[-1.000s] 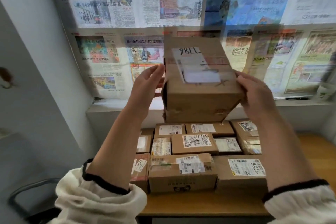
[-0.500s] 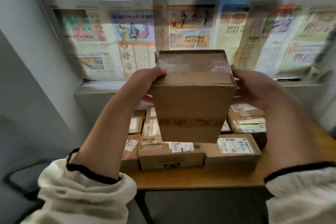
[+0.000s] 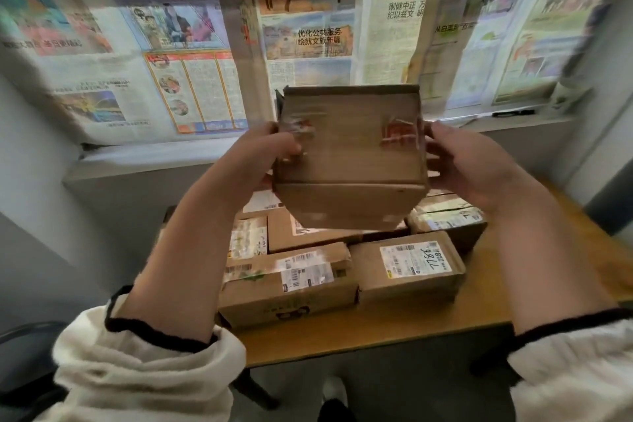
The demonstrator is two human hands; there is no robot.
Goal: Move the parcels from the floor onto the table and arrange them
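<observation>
held parcel: a brown cardboard parcel (image 3: 349, 154), with torn tape and red scraps on its near face, was up in the air between both hands. it hung above the boxes on the table and was tilted.
left hand: the left hand (image 3: 263, 154) gripped the parcel's left side, thumb across the near face, fingers curled out of sight behind.
right hand: the right hand (image 3: 469, 164) clamped the parcel's right side, thumb near the upper edge, fingers tucked low by the bottom corner.
table: a light brown wooden table (image 3: 376, 329) stood below, pushed up to the wall under the ledge.
stack: more cardboard boxes lay packed side by side on the table. a long front-left box (image 3: 287, 291) with a barcode label touched a front-right box (image 3: 407, 267) with a handwritten white label. the boxes behind were partly hidden by the held parcel.
sleeves: cream fleecy sleeves (image 3: 144, 363) with black cuffs covered both forearms.
wall: colour-printed newspaper sheets (image 3: 308, 27) hung above a pale ledge (image 3: 154, 161). a black pen (image 3: 512, 112) lay on the ledge at the right.
floor: a dark chair frame (image 3: 20, 336) showed at the lower left.
</observation>
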